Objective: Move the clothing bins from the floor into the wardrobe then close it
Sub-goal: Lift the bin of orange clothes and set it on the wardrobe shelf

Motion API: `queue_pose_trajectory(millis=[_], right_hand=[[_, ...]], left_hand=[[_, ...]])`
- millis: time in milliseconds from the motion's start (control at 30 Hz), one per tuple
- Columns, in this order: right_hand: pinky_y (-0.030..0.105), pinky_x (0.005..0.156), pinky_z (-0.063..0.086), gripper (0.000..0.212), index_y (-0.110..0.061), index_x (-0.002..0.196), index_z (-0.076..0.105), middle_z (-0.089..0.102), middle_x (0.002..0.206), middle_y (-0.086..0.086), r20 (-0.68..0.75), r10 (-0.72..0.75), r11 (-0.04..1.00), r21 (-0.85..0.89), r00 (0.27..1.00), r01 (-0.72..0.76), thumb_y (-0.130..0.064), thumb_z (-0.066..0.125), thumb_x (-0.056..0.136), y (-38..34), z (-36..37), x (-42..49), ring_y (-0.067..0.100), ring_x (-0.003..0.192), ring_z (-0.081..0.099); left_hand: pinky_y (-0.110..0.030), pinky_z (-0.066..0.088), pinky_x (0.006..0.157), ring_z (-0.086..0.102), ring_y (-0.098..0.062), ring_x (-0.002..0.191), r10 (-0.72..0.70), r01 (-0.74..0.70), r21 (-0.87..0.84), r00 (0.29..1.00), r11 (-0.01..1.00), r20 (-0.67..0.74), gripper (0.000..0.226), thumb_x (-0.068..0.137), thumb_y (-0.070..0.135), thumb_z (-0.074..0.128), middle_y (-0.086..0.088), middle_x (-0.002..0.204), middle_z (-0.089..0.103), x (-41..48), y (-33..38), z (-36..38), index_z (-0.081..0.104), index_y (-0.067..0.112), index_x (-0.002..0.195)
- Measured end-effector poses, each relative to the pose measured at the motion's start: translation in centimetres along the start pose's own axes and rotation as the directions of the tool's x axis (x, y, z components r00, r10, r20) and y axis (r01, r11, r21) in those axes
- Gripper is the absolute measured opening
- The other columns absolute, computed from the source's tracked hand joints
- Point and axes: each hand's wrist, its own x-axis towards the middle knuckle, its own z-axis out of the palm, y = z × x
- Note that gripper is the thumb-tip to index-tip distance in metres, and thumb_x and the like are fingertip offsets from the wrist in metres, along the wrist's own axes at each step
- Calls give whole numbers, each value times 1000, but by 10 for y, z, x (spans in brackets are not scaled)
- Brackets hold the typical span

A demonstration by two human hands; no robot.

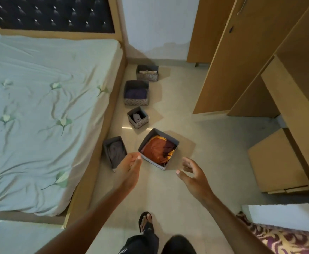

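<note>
Grey fabric forms all five open-topped bins I count on the glossy tiled floor (196, 140), lined beside the bed's wooden frame (111, 114): far bin (147, 77), purple-filled bin (135, 102), small bin (141, 123), narrow bin (106, 149) and orange-filled bin (152, 162) nearest me. Each is boxy, with folded cloth inside. Both my hands are released, fingers loosely spread, grasping nothing: left hand (130, 165) by the orange-filled bin's near-left corner, right hand (192, 173) just off its right. Smooth tan board wardrobe (241, 61) stands open at right.
</note>
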Motion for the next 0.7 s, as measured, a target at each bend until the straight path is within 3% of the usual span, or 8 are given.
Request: queue_pose_trajectory(millis=[100,267,433,567,700], right_hand=[[22,87,42,43,-36,126,48,53,122,-14,29,89,996,-13,996,-89,-28,65,87,15,-2,76,7,115,52],[28,95,45,52,-25,136,46,53,131,-7,87,221,975,-43,971,-218,-26,64,87,61,7,204,11,119,51],[35,102,45,53,-15,137,46,54,130,3,176,357,932,-136,917,-337,-23,63,88,132,26,340,18,121,51],[39,102,45,49,-20,130,51,57,128,2,226,457,883,-227,860,-410,-27,67,84,204,55,426,21,120,53],[43,102,44,59,-22,136,46,54,136,5,245,568,803,-374,786,-463,-37,64,82,296,98,499,25,121,53]], left_hand=[[-21,45,71,60,-3,90,-60,52,122,996,991,66,22,97,31,49,11,97,65,71,-8,27,63,24,112],[-30,47,74,63,-17,94,-158,107,328,978,938,134,28,95,35,45,0,102,68,185,-53,74,62,19,112],[-41,53,91,61,-18,104,-370,268,474,919,839,134,40,95,49,43,-1,120,64,296,-119,140,55,23,123],[-41,48,97,57,-25,118,-464,315,577,877,753,127,44,96,46,46,-5,131,59,366,-180,193,52,19,131],[-41,48,93,56,-27,114,-499,303,645,856,701,140,43,94,46,47,-8,128,58,429,-267,239,54,19,127]])
